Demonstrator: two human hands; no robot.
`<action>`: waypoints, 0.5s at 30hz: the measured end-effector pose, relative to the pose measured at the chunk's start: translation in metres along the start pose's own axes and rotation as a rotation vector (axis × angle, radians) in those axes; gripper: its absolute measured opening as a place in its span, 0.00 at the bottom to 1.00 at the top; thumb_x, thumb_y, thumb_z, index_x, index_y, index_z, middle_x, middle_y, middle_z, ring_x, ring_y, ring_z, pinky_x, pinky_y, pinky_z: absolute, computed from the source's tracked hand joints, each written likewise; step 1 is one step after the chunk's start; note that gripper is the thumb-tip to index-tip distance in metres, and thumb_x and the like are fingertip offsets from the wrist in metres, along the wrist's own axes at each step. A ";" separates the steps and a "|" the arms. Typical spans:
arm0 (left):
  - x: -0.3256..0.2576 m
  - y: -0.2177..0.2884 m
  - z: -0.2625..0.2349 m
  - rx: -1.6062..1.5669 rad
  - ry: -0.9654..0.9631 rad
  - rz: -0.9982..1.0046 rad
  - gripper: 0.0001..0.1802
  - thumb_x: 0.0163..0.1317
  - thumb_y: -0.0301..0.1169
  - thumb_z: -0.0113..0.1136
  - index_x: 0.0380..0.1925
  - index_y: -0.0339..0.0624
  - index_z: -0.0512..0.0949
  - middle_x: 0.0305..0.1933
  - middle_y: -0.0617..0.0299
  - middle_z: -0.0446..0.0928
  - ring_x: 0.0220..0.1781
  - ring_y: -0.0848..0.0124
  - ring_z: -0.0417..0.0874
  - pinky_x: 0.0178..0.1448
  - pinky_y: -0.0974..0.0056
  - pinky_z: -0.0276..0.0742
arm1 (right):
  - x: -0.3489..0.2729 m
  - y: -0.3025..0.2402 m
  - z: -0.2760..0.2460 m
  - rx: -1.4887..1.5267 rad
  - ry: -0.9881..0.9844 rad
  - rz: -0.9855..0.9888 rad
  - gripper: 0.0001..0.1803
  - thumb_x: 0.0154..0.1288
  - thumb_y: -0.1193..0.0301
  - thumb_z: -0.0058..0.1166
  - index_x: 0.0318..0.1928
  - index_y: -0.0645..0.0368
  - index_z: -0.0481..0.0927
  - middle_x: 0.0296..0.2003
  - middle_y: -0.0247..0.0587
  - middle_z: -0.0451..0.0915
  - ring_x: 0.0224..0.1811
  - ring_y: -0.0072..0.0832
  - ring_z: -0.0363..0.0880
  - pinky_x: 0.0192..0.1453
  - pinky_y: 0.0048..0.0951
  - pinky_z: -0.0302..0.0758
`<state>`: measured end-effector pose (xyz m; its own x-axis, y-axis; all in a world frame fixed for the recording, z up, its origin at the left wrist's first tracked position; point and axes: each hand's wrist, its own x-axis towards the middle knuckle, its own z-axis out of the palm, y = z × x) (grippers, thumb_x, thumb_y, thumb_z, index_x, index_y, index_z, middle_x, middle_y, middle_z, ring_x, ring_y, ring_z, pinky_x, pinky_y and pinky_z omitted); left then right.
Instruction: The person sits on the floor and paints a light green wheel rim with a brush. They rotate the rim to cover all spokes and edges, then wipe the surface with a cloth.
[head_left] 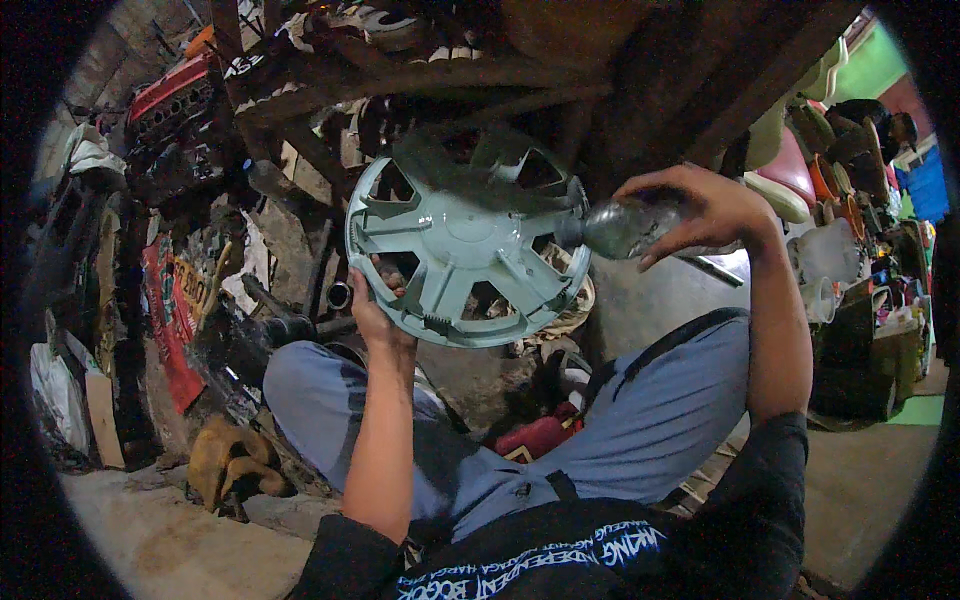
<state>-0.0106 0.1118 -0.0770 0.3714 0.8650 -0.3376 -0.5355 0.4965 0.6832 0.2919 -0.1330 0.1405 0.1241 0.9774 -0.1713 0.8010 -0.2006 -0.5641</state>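
A pale grey-green plastic wheel cover (465,232) is held up in front of me, its inner side with ribs and clips facing me. My left hand (378,305) grips its lower left rim, with fingertips showing through one opening. At the right, my right hand (715,205) is wrapped around a clear plastic bottle (622,228). The bottle lies sideways, its neck pointing left at the right part of the cover. Whether the neck touches the cover, I cannot tell. A dark patch lies across the cover's upper part; wet-looking glints show on its surface.
Wooden beams (430,88) cross above and behind the cover. Scrap and a red cloth-like piece (172,325) crowd the left side. A brown rag-like object (238,462) lies at lower left. Containers and a clear plastic cup (818,300) stand at right. My legs (660,410) are folded below.
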 end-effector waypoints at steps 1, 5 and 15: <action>-0.002 0.002 0.001 -0.037 0.011 -0.022 0.21 0.75 0.50 0.49 0.49 0.46 0.76 0.29 0.67 0.70 0.29 0.76 0.72 0.30 0.70 0.72 | -0.004 0.008 0.000 -0.019 0.082 -0.004 0.38 0.43 0.62 0.80 0.57 0.60 0.80 0.52 0.44 0.83 0.56 0.31 0.80 0.62 0.32 0.74; -0.021 0.019 0.015 -0.094 0.038 -0.034 0.20 0.74 0.50 0.50 0.49 0.47 0.76 0.29 0.68 0.72 0.28 0.77 0.73 0.30 0.71 0.72 | -0.016 0.037 0.006 0.209 0.245 0.100 0.44 0.45 0.67 0.80 0.64 0.62 0.73 0.60 0.45 0.78 0.62 0.33 0.76 0.68 0.35 0.71; -0.035 0.085 -0.012 -0.146 0.074 0.204 0.21 0.76 0.49 0.46 0.52 0.46 0.75 0.26 0.66 0.70 0.27 0.77 0.68 0.33 0.71 0.68 | -0.024 0.061 0.047 0.465 0.471 0.255 0.53 0.50 0.67 0.79 0.72 0.65 0.60 0.64 0.49 0.73 0.62 0.34 0.74 0.67 0.36 0.72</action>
<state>-0.0781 0.1250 -0.0149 0.1910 0.9485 -0.2527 -0.6991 0.3121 0.6432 0.3106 -0.1715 0.0717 0.5988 0.8001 -0.0353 0.3936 -0.3323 -0.8571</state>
